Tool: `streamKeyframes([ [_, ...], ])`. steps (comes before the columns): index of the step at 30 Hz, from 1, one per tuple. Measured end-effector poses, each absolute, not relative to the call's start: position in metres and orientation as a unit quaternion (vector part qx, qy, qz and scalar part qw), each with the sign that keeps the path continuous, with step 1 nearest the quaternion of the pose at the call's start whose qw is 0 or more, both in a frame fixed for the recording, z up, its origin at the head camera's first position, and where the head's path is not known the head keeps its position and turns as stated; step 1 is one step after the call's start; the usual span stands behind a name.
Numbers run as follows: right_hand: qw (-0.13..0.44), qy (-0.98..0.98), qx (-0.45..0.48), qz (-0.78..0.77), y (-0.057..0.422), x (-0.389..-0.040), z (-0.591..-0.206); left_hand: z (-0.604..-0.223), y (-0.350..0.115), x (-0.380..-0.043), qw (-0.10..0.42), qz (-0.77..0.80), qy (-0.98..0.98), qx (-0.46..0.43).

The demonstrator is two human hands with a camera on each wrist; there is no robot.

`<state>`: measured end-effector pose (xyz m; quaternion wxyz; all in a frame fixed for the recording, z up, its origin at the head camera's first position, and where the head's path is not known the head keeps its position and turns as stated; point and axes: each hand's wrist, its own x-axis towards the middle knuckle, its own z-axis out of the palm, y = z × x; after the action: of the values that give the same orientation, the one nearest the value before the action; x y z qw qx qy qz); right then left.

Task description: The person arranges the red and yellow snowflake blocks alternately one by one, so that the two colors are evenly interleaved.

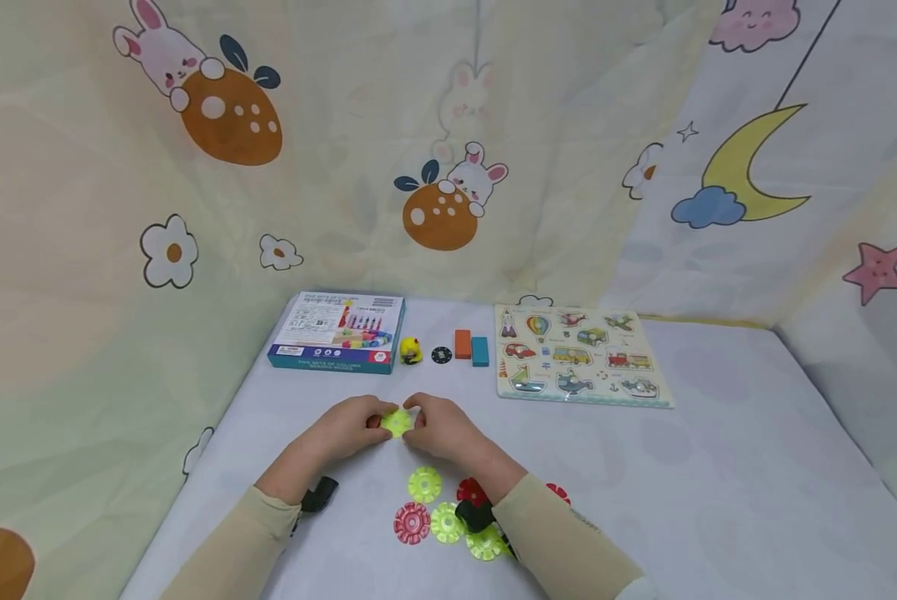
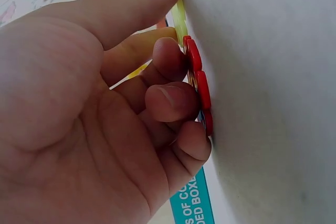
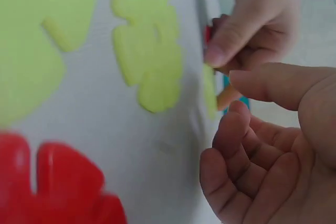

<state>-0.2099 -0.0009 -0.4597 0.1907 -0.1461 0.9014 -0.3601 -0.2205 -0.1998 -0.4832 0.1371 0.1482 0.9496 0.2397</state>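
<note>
In the head view my left hand (image 1: 351,427) pinches a yellow-green flower-shaped disc (image 1: 398,422) between thumb and index finger. A red notched disc (image 2: 202,85) sits against that hand's other fingertips in the left wrist view. My right hand (image 1: 444,429) is at the right edge of the yellow-green disc, thumb apart from the loosely curled fingers. In the right wrist view its thumb (image 3: 268,83) appears just clear of the disc. Nearer me lie more yellow-green discs (image 1: 424,484) and red discs (image 1: 412,523), some partly hidden by my right wrist.
At the back left lies a teal-and-white box (image 1: 336,332). Beside it are a small yellow figure (image 1: 411,351), a black round chip (image 1: 441,355), an orange block (image 1: 463,344) and a teal block (image 1: 480,352). A picture puzzle board (image 1: 579,357) lies at the back right.
</note>
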Motion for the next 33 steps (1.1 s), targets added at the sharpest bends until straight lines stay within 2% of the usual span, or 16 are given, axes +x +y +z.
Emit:
streamKeyframes([
  [7,0.203,0.888,-0.179,-0.372,0.032,-0.184,-0.435,-0.484,-0.2,-0.222,0.148,0.239,0.949,0.146],
  [13,0.222,0.874,-0.211,-0.377,0.058,-0.157,-0.432,-0.484,-0.201,-0.219,0.146,0.241,0.949,0.14],
  [18,0.222,0.875,-0.183,-0.39,0.077,-0.144,-0.446,-0.483,-0.201,-0.219,0.144,0.248,0.948,0.14],
  [26,0.176,0.915,-0.132,-0.338,0.097,-0.137,-0.471,-0.478,-0.201,-0.219,0.143,0.264,0.946,0.121],
  [33,0.188,0.923,-0.095,-0.322,0.092,-0.137,-0.47,-0.48,-0.2,-0.218,0.146,0.268,0.944,0.124],
])
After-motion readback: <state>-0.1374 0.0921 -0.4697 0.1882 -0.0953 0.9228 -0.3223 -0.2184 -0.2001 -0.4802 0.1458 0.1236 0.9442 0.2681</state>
